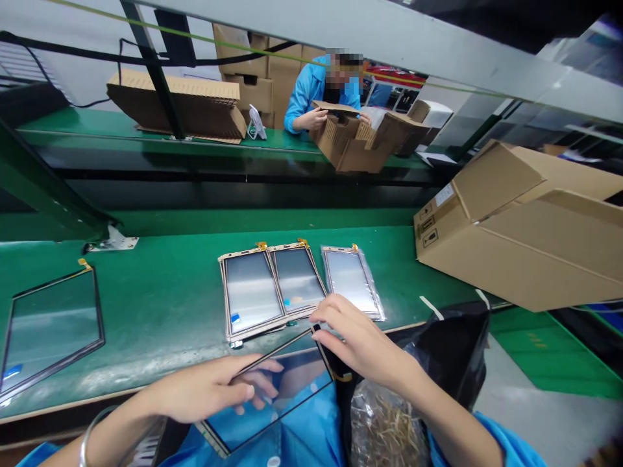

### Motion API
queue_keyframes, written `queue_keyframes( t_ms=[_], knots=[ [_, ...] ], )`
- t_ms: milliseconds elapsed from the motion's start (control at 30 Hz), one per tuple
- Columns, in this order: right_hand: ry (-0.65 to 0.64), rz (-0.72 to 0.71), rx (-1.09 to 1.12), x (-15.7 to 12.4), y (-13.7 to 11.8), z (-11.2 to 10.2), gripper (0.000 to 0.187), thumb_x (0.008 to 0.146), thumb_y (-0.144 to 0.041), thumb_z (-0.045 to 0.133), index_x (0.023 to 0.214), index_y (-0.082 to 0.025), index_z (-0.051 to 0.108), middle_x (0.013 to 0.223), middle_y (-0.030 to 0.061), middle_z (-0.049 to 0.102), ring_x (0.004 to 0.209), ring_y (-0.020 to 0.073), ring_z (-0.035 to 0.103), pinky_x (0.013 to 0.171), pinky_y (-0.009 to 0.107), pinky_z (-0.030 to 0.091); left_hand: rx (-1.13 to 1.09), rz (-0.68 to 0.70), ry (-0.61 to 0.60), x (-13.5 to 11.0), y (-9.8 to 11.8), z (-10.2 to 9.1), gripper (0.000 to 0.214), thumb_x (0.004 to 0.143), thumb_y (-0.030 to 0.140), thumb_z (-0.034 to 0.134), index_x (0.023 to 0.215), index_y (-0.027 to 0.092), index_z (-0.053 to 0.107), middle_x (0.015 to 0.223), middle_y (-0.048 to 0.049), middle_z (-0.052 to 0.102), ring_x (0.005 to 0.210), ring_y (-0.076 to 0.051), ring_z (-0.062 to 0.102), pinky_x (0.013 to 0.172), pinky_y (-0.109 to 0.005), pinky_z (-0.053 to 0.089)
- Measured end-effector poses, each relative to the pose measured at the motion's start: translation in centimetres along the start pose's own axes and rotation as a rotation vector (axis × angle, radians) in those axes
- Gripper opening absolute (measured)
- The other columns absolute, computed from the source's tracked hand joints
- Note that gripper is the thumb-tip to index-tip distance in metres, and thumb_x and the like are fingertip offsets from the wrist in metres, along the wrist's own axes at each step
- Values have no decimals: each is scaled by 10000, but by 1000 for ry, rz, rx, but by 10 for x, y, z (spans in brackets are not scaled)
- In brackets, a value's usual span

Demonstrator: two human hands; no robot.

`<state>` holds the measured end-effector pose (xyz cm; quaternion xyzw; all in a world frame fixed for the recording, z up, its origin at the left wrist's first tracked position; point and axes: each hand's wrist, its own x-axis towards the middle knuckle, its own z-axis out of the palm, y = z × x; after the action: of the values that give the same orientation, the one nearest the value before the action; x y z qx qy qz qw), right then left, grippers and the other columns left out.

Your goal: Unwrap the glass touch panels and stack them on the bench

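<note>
Your left hand [214, 389] pinches glass panel [287, 415] edge, fingers underneath. Your right hand [363, 344] curls over top corner, hiding it. Carton [516, 220] labels unreadable.

Left grip [209, 389] holds glass panel [287, 405] at left edge, thumb on top, fingers beneath showing through glass. Right grip [360, 340] curls over panel's far right corner. Panel tilted, at near edge of green bench [170, 311]. Just beyond on bench: two bare panels [250, 292] side by side, bagged panel [351, 280] to right. Large panel [48, 331] far left. Cardboard box [525, 227] at right, black bag [457, 350] below it. Person in blue sleeves [304, 91] handles cardboard [350, 139] at far bench.
</note>
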<state>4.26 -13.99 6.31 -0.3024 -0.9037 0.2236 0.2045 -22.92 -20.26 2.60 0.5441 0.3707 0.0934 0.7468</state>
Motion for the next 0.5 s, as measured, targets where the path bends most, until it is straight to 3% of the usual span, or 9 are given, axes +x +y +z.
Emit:
queue_keyframes(
  t_ms=[167, 300, 400, 500],
  knots=[
    [-131, -34, -70, 5, -6, -4, 149, 946, -143, 423, 849, -158, 536, 873, 63, 537, 816, 170, 508, 696, 290, 459, 114, 26, 14, -4, 9, 4, 424, 950, 311, 452, 1367, 235, 450, 1253, -96, 623, 1131, -215, 580, 938, -332, 467],
    [-55, -114, -202, 2, -5, 0, 219, 963, -136, 366, 830, -143, 539, 817, 73, 542, 770, 172, 491, 660, 288, 439, 35, 10, 1, 0, 4, 4, 415, 941, 326, 477, 1348, 247, 469, 1227, -99, 637, 1097, -223, 604, 864, -322, 502],
    [49, -185, -270, -20, -13, 3, 215, 963, -131, 358, 861, -146, 547, 788, 73, 563, 747, 180, 496, 645, 296, 437, -171, 34, 3, 10, 0, -3, 459, 902, 358, 550, 1336, 236, 468, 1197, -121, 648, 1030, -243, 648, 776, -312, 530],
    [98, -85, -122, -63, -26, -2, 164, 961, -142, 377, 914, -181, 529, 801, 51, 577, 720, 162, 521, 633, 270, 457, -392, 99, 174, 22, -2, -15, 573, 856, 373, 615, 1369, 215, 412, 1268, -163, 606, 1058, -281, 645, 763, -321, 542]
  ],
)
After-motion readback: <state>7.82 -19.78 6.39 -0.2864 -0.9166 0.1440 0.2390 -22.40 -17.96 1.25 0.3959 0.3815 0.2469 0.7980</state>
